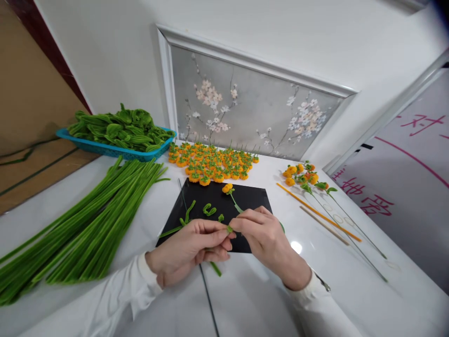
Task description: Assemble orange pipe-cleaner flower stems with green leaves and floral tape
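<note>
Over the front of a black mat (257, 196), my left hand (192, 245) and my right hand (261, 234) meet fingertip to fingertip. Both pinch a short piece of green pipe cleaner (229, 229), mostly covered by the fingers. Just beyond my right fingers lies an orange pipe-cleaner flower (227, 188) on a green stem. Curled green pieces (209, 209) and a bent green pipe cleaner (189, 211) rest on the mat by my left hand. A thin dark wire (208, 299) runs beneath my left hand toward the table's front.
Left is a bundle of long green pipe cleaners (94, 224); behind it, a blue tray (115, 150) heaped with green leaf shapes. Rows of orange flower heads (213, 161) stand behind the mat. Right are finished flower stems (301, 174), an orange pipe cleaner (319, 211) and a brown stick (324, 225).
</note>
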The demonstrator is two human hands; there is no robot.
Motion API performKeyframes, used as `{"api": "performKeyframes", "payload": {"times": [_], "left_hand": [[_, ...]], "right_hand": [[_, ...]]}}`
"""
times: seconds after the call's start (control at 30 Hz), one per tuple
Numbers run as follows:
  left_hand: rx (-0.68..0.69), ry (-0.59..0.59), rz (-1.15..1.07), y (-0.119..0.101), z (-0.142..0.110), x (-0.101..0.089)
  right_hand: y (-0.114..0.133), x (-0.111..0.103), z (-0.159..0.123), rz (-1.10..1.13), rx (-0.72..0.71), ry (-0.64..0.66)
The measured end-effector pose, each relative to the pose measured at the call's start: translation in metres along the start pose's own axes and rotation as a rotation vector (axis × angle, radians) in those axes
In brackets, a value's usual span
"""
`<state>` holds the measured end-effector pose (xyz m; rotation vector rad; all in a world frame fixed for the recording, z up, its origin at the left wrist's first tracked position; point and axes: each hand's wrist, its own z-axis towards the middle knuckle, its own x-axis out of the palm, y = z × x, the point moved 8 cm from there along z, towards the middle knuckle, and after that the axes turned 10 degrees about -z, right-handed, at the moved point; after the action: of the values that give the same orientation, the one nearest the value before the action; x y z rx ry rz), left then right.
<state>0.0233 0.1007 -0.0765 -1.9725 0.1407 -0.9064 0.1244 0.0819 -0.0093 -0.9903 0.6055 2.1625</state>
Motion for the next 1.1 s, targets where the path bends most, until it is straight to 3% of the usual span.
{"api": "performKeyframes", "payload": {"times": [0.1, 0.17, 0.3, 0.43, 0.53, 0.67, 0.83, 0.9, 1.0, 1.1], "left_hand": [[-0.065, -0.023, -0.120, 0.008, 0.000, -0.002], [-0.001, -0.049, -0.066, 0.005, 0.000, -0.004], [0.259, -0.084, 0.177, -0.016, -0.004, -0.003], [0.434, -0.145, 0.363, -0.029, -0.009, -0.003], [0.614, -0.238, 0.607, -0.039, -0.019, -0.002], [0.902, -0.351, 0.983, -0.050, -0.035, 0.009], [1.171, -0.332, 1.285, -0.052, -0.045, 0.027], [1.178, -0.333, 1.303, -0.053, -0.045, 0.028], [0.991, -0.370, 1.156, -0.054, -0.036, 0.015], [0.852, -0.331, 1.005, -0.049, -0.028, 0.006]], "right_hand": [[0.000, -0.001, 0.000, 0.051, -0.011, -0.017], [-0.005, 0.001, -0.001, 0.114, 0.054, -0.008], [-0.015, 0.009, -0.002, 0.273, 0.239, 0.045], [-0.011, 0.019, -0.004, 0.384, 0.277, 0.164], [-0.007, 0.022, -0.005, 0.317, 0.265, 0.203], [-0.003, 0.024, -0.003, 0.104, 0.228, 0.157], [0.001, 0.026, -0.001, 0.015, 0.234, 0.144], [0.002, 0.025, -0.001, 0.007, 0.222, 0.138], [0.002, 0.023, -0.002, -0.011, 0.191, 0.138], [0.001, 0.024, -0.004, -0.020, 0.159, 0.157]]}}
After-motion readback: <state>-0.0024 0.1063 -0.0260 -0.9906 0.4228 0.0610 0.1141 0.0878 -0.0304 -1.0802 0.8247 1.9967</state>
